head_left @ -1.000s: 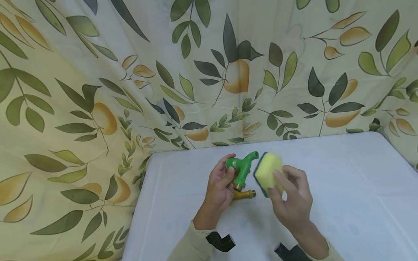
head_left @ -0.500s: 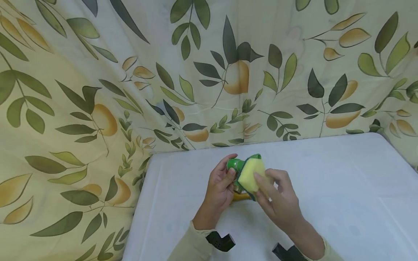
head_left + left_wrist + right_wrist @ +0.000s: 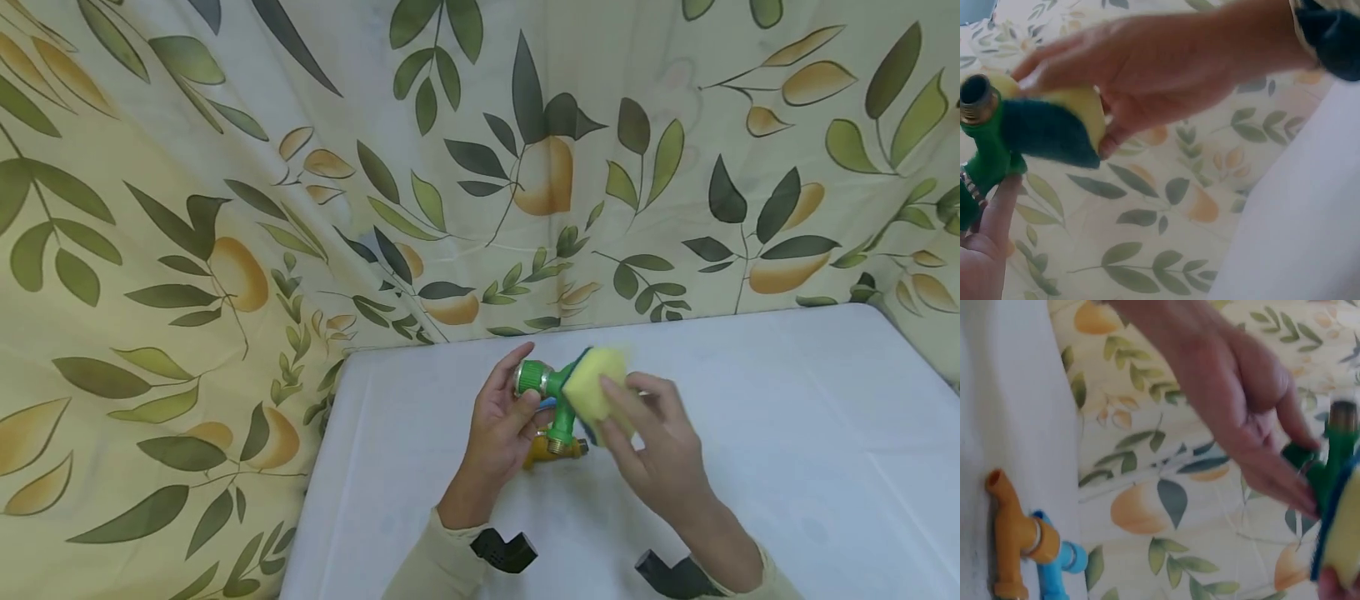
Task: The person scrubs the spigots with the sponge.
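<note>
A green tap (image 3: 561, 412) with a brass-coloured threaded end is held up by my left hand (image 3: 495, 425), its thumb and fingers around the round knob end. My right hand (image 3: 660, 442) pinches a yellow sponge (image 3: 596, 383) with a dark green scouring side. That scouring side (image 3: 1047, 131) lies against the tap in the left wrist view. The sponge hides the tap's spout in the head view. In the right wrist view, the left hand (image 3: 1241, 406) grips the green tap (image 3: 1335, 450) near the sponge (image 3: 1344, 537).
An orange-yellow tap (image 3: 1013, 537) and a blue tap (image 3: 1057, 569) lie on the white table (image 3: 787, 450) beyond the hands. A leaf-patterned curtain (image 3: 637, 233) hangs along the table's back and left edges.
The sponge first came left from beside the tap over its front, then shifted slightly up and right. My left hand has turned the green tap a little, exposing more of its threaded end.
</note>
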The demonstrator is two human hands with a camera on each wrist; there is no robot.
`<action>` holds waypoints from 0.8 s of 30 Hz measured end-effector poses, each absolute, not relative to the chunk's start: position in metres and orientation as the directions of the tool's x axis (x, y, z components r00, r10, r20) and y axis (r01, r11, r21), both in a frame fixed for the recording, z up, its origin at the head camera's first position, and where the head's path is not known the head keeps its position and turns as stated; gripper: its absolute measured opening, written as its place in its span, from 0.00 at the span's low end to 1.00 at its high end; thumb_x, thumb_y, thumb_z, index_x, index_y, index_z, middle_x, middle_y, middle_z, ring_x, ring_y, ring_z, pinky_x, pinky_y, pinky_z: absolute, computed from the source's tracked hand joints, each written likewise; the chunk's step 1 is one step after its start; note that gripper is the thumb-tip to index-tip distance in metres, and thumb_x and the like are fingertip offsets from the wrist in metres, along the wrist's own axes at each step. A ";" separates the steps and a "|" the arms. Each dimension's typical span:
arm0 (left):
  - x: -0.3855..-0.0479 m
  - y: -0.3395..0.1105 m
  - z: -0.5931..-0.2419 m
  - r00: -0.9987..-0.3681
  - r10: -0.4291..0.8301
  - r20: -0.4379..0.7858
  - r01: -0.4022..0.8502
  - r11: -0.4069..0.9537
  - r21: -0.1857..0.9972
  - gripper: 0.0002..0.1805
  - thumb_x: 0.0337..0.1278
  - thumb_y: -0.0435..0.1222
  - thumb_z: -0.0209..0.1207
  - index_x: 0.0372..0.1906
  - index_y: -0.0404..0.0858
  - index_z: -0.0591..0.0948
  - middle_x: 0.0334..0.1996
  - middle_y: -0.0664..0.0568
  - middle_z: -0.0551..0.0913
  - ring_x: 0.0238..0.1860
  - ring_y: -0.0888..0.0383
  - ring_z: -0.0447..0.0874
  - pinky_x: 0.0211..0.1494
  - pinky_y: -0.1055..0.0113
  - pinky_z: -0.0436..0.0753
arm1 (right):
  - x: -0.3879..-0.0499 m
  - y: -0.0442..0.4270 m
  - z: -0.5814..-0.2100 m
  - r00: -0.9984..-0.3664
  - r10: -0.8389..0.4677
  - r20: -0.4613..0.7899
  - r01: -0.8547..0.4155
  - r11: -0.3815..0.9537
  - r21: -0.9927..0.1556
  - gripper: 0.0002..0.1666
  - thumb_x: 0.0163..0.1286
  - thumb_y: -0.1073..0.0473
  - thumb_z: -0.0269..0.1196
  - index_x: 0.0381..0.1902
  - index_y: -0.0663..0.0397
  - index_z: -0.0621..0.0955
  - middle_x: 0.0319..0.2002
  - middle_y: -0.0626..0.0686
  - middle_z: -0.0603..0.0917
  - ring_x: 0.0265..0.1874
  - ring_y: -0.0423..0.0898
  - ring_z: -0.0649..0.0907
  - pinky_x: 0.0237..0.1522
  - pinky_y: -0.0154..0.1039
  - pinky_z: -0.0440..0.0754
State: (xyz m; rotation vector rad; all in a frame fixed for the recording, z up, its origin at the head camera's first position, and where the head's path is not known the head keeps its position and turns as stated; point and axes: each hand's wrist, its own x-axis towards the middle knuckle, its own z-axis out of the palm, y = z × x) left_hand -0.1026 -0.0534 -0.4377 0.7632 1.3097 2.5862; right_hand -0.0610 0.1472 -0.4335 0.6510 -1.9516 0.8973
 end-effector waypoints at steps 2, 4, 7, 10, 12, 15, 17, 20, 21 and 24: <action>-0.103 -0.055 -0.438 -0.865 0.327 0.381 0.131 -0.586 0.800 0.31 0.72 0.35 0.59 0.73 0.30 0.63 0.55 0.54 0.78 0.50 0.65 0.83 0.52 0.72 0.87 | -0.057 0.148 -0.433 -0.514 -0.157 0.843 -0.759 0.542 -0.362 0.28 0.80 0.43 0.53 0.55 0.61 0.84 0.46 0.63 0.79 0.41 0.40 0.77 0.41 0.20 0.80; -0.104 -0.056 -0.438 -0.859 0.318 0.402 0.173 -0.559 0.811 0.27 0.72 0.35 0.59 0.69 0.31 0.67 0.54 0.54 0.78 0.51 0.65 0.83 0.54 0.70 0.86 | -0.054 0.150 -0.431 -0.541 -0.181 0.821 -0.762 0.519 -0.388 0.28 0.80 0.42 0.52 0.57 0.59 0.84 0.47 0.60 0.80 0.44 0.38 0.77 0.45 0.20 0.80; -0.105 -0.058 -0.438 -0.821 0.345 0.454 0.220 -0.543 0.810 0.23 0.72 0.38 0.60 0.65 0.39 0.70 0.56 0.54 0.76 0.55 0.63 0.82 0.57 0.65 0.86 | -0.054 0.152 -0.431 -0.586 -0.129 0.800 -0.725 0.525 -0.446 0.30 0.79 0.40 0.52 0.59 0.59 0.83 0.48 0.59 0.80 0.45 0.37 0.77 0.47 0.19 0.78; -0.104 -0.057 -0.437 -0.770 0.397 0.500 0.251 -0.531 0.809 0.25 0.73 0.41 0.57 0.69 0.43 0.66 0.62 0.51 0.74 0.60 0.61 0.79 0.59 0.66 0.86 | -0.053 0.152 -0.432 -0.633 -0.135 0.762 -0.689 0.548 -0.475 0.29 0.79 0.40 0.54 0.61 0.56 0.82 0.49 0.57 0.80 0.44 0.36 0.77 0.46 0.19 0.78; -0.102 -0.057 -0.436 -0.765 0.417 0.490 0.254 -0.504 0.826 0.27 0.73 0.43 0.56 0.71 0.44 0.65 0.66 0.51 0.73 0.62 0.60 0.78 0.60 0.67 0.85 | -0.053 0.151 -0.433 -0.651 -0.149 0.744 -0.677 0.558 -0.481 0.27 0.78 0.42 0.56 0.63 0.53 0.82 0.50 0.56 0.79 0.43 0.38 0.77 0.44 0.20 0.78; -0.099 -0.056 -0.435 -0.805 0.436 0.402 0.213 -0.421 0.882 0.33 0.72 0.46 0.56 0.77 0.46 0.64 0.66 0.52 0.75 0.63 0.61 0.78 0.62 0.69 0.83 | -0.053 0.152 -0.433 -0.670 -0.123 0.732 -0.643 0.589 -0.490 0.25 0.75 0.46 0.59 0.64 0.51 0.81 0.51 0.55 0.80 0.43 0.38 0.77 0.44 0.19 0.78; -0.097 -0.057 -0.434 -0.827 0.464 0.317 0.151 -0.360 0.921 0.37 0.70 0.47 0.59 0.79 0.48 0.62 0.66 0.52 0.76 0.62 0.63 0.79 0.62 0.71 0.82 | -0.054 0.153 -0.432 -0.673 -0.098 0.733 -0.626 0.603 -0.494 0.25 0.74 0.48 0.60 0.64 0.51 0.82 0.51 0.55 0.80 0.44 0.39 0.77 0.45 0.18 0.76; -0.095 -0.059 -0.433 -0.810 0.539 0.232 0.059 -0.318 0.946 0.39 0.70 0.43 0.60 0.81 0.47 0.59 0.74 0.49 0.69 0.66 0.60 0.78 0.61 0.68 0.84 | -0.056 0.156 -0.430 -0.677 -0.090 0.731 -0.618 0.609 -0.497 0.25 0.71 0.52 0.62 0.64 0.51 0.82 0.51 0.56 0.80 0.43 0.40 0.78 0.46 0.18 0.76; -0.094 -0.059 -0.432 -0.798 0.563 0.216 0.039 -0.310 0.950 0.38 0.71 0.41 0.60 0.81 0.45 0.59 0.77 0.50 0.65 0.68 0.58 0.77 0.61 0.66 0.84 | -0.056 0.157 -0.429 -0.679 -0.090 0.729 -0.615 0.612 -0.497 0.25 0.70 0.53 0.63 0.63 0.50 0.82 0.52 0.57 0.80 0.42 0.41 0.78 0.47 0.18 0.76; -0.094 -0.060 -0.431 -0.770 0.605 0.204 0.033 -0.281 0.959 0.35 0.72 0.36 0.59 0.79 0.40 0.61 0.81 0.52 0.58 0.71 0.53 0.73 0.61 0.60 0.84 | -0.057 0.159 -0.426 -0.693 -0.100 0.714 -0.602 0.625 -0.497 0.26 0.68 0.53 0.65 0.63 0.49 0.82 0.54 0.58 0.80 0.43 0.44 0.79 0.47 0.17 0.77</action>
